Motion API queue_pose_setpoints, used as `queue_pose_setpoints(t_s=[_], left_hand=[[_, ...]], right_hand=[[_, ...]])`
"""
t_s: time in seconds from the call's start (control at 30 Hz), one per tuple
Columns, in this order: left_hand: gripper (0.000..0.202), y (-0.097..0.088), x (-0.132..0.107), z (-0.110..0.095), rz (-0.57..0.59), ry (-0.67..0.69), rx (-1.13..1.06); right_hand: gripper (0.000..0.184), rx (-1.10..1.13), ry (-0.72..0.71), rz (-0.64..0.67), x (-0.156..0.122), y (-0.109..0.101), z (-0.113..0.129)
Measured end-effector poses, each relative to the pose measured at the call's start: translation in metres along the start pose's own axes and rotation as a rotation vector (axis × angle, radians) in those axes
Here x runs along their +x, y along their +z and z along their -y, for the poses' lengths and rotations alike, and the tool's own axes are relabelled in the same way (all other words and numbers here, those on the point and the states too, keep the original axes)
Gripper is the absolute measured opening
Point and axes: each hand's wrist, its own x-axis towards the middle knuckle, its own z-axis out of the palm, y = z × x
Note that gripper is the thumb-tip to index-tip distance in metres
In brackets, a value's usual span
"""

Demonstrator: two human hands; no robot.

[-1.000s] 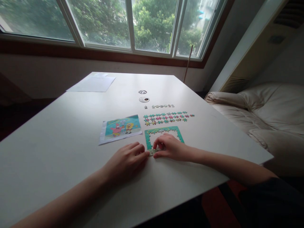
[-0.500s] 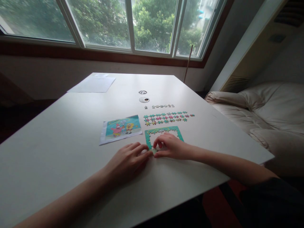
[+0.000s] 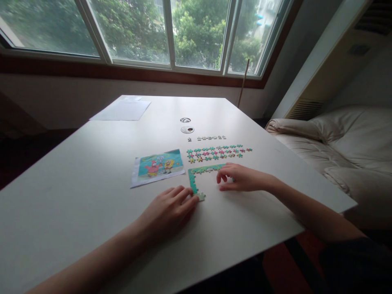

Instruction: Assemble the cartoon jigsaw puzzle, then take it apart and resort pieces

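A partly joined jigsaw puzzle border (image 3: pixel 192 179) lies on the white table, teal along its left and top sides, with pale green at its lower left corner. My left hand (image 3: pixel 176 203) has its thumb and fingers closed at that corner, holding it against the table. Over the right part of the border hovers my right hand (image 3: pixel 241 179), its fingers bent and the thumb apart, with nothing visible between them. It hides the border's right side. Just beyond, loose jigsaw pieces (image 3: pixel 214 153) are laid out in rows.
Left of the border lies a printed cartoon picture (image 3: pixel 161 165). Farther off are a short row of grey pieces (image 3: pixel 211 138), two small round items (image 3: pixel 187 130) and a white sheet (image 3: pixel 122 110). A cream sofa (image 3: pixel 324 143) stands right of the table (image 3: pixel 92 196).
My right hand has moved away from the lower left corner, to the right and slightly up, leaving the pale green corner in view. My left hand stays at the corner.
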Motion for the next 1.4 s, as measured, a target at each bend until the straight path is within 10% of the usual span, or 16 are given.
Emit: queue_pose_setpoints(t_s=[0.53, 1.0, 1.4], left_hand=[[0.027, 0.004, -0.002, 0.004, -0.057, 0.03, -0.048], [0.028, 0.008, -0.003, 0.004, -0.037, 0.015, -0.055], [0.027, 0.007, -0.002, 0.004, -0.056, 0.024, -0.061]], right_hand=[[0.085, -0.14, 0.201, 0.053, -0.026, -0.017, -0.043], [0.059, -0.062, 0.16, 0.053, -0.021, -0.037, -0.053], [0.027, -0.224, 0.346, -0.154, 0.054, -0.059, -0.136]])
